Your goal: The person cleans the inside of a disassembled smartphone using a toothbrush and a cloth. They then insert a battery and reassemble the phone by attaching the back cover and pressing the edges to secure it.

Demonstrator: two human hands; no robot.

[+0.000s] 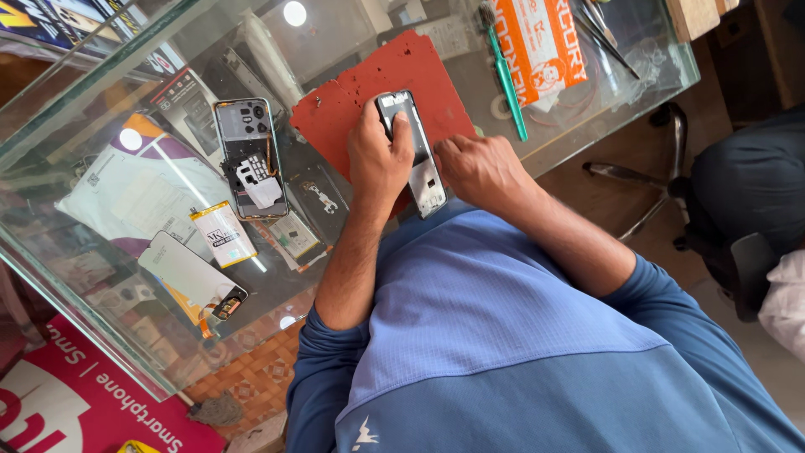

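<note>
My left hand [379,155] grips a silver-grey phone frame [417,159] lying on a red work mat [381,84], with the thumb pressed on its upper part. My right hand [480,168] rests against the frame's right edge, fingers curled; whether it holds a small tool is hidden. An opened phone body [249,155] with exposed boards lies left of the mat. Below it sit a yellow-edged battery [222,233] and a screen panel [191,277] with an orange flex cable.
All of this lies on a glass counter [101,101]. A green toothbrush [505,71], an orange printed packet [541,46] and tweezers [608,33] lie at its far side. A stool [662,168] and another seated person [755,193] are on the right.
</note>
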